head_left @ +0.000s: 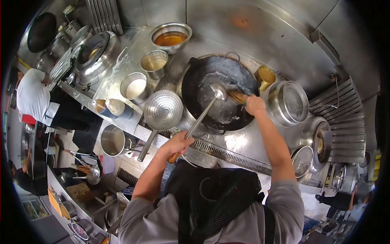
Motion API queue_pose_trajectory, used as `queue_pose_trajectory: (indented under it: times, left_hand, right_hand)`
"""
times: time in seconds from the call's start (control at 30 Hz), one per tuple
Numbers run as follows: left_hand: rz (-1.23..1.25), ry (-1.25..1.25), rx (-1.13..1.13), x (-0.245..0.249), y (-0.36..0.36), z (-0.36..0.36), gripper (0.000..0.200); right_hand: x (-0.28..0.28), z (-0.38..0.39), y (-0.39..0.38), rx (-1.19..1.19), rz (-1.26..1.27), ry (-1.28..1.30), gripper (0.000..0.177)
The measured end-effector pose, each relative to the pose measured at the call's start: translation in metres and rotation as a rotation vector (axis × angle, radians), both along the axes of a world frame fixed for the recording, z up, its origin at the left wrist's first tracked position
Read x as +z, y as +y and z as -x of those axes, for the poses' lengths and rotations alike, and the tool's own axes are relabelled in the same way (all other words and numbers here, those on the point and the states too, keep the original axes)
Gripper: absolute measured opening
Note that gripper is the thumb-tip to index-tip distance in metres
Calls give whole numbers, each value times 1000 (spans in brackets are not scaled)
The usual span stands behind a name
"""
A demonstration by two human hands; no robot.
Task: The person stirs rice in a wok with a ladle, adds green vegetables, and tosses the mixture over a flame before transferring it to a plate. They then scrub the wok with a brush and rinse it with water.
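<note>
A black wok (195,87) with foamy, steaming water in it sits on the range in front of me. My left hand (178,146) is closed round the handle of a long steel ladle (219,91), whose bowl hangs over the middle of the wok. Near the wok's right rim, my right hand (254,105) grips a bamboo wok brush (236,96), its bristles close to the ladle bowl. Left of the wok, a perforated strainer (163,110) lies with its handle towards me.
Steel pots with pale liquid (135,86) and a bowl of amber liquid (171,38) stand at the left. Squeeze bottles (115,106) are near the counter edge. A yellowish container (266,76) and lidded pot (293,101) flank the right. A person (34,95) stands far left.
</note>
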State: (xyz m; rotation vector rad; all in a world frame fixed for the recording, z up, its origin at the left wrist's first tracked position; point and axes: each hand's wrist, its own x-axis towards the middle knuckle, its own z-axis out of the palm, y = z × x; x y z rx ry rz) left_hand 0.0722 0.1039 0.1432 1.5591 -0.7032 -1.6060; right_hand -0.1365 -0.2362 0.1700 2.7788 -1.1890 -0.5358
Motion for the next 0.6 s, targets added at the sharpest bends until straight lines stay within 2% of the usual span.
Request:
queue_pose_trajectory:
  times: [0.07,0.13,0.17,0.23,0.27,0.33,0.4,0.47,0.53,0.6]
  left_hand:
    - [14,-23,-8,0,4,-7,25]
    - [-7,-44,-50,-2,3,-15,27]
    - [-8,-35,-53,-4,1,-17,27]
    - [31,-230,-156,-6,-3,-24,33]
    - [34,-227,-162,-4,-1,-25,33]
    - [48,-264,-150,1,2,-28,31]
    - [33,-313,-186,0,3,-34,32]
    - [29,-360,-219,-2,-3,-39,33]
    - [52,-537,-252,-7,-4,-39,34]
    - [91,-618,-258,-15,-1,-40,35]
  right_hand:
    - [14,1,3,-50,-49,-30,62]
    - [14,-1,23,-249,8,-521,62]
    - [6,-6,38,-247,35,-637,64]
    - [-8,-9,51,-156,-11,-447,66]
    - [-8,-8,53,-119,-56,-315,66]
    - [-5,-8,23,-147,62,-59,64]
    - [10,-3,26,-153,33,-132,61]
    - [24,-4,44,-157,97,-408,60]
    - [28,-8,58,-92,88,-375,67]
    - [21,-11,55,-75,66,-165,63]
